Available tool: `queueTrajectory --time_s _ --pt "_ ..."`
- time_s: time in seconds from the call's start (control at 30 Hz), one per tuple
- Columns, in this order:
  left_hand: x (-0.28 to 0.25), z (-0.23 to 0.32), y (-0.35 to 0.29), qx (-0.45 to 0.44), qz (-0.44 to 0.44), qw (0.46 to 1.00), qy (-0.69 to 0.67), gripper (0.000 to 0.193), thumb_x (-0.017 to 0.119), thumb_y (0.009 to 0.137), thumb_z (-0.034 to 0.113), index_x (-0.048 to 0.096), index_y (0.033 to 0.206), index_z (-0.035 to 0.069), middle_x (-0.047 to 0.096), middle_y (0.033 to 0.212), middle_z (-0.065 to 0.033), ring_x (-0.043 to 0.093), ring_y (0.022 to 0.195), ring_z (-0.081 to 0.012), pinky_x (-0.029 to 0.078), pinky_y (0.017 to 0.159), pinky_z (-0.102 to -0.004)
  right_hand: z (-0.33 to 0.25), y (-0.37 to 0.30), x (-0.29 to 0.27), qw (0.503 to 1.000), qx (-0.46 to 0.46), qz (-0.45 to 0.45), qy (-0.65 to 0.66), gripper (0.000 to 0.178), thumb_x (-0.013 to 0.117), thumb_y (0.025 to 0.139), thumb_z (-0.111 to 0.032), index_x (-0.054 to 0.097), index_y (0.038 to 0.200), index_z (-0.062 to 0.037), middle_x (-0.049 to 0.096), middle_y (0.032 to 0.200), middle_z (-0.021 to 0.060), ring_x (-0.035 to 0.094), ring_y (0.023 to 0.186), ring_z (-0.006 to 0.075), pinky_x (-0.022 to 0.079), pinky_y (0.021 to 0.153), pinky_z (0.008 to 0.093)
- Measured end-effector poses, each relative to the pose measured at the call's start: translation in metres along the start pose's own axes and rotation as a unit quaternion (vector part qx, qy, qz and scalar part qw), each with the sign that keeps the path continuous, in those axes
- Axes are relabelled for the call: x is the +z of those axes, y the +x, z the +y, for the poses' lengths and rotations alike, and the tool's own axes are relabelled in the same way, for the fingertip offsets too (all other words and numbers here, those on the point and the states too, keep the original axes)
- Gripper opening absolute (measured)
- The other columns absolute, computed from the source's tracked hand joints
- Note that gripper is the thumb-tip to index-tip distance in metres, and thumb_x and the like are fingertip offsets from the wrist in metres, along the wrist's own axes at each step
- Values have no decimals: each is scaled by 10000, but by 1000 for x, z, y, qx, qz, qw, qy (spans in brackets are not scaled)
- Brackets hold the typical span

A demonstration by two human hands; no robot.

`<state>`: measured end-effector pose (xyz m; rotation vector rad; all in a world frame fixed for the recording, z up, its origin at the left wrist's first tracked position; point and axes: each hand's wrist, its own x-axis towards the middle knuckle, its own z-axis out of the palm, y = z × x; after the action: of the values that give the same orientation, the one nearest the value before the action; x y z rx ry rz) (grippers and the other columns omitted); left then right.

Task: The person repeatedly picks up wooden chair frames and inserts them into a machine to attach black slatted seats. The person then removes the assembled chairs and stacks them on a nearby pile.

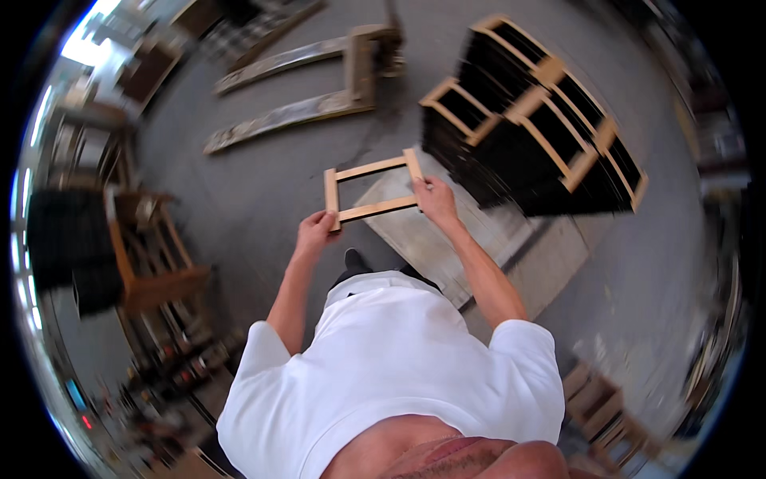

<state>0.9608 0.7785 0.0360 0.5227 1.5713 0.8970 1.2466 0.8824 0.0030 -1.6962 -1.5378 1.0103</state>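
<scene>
Between my hands I hold a small rectangular wooden frame [373,211] with pale faces and dark edges. My left hand [317,231] is closed on its near left corner. On the right side piece, my right hand [435,198] grips with thumb and fingers. The frame is held up in front of me, over the floor and the edge of a flat board [423,239]. Ahead to the right, tall stacks of similar frames [550,72] stand close together on the board, pale on top and black along their sides.
A pallet jack [359,76] lies ahead on the grey floor, its forks pointing left. To the left stands a wooden stand [163,287] beside dark rolls [72,239]. Wooden boxes [594,399] sit at the lower right. Blurred shelving and clutter line both sides.
</scene>
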Motion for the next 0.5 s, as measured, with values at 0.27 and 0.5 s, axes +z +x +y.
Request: queueTrajectory --time_s 0.27,0.5 --pt "-160 -83 -37 16 82 988 -130 325 621 888 174 629 1159 -5 656 943 -82 651 769 -151 577 612 -286 -115 -42 149 983 -59 -174 7 389 629 912 -315 662 1022 57 670 777 77 588 686 101 474 607 276" --pt "-364 -123 -130 72 298 913 -270 338 639 862 136 636 1163 -16 664 996 -89 642 804 -147 569 656 -279 -220 -102 367 870 -106 -480 41 475 624 933 -308 549 1291 -5 642 931 36 605 784 109 517 612 271"
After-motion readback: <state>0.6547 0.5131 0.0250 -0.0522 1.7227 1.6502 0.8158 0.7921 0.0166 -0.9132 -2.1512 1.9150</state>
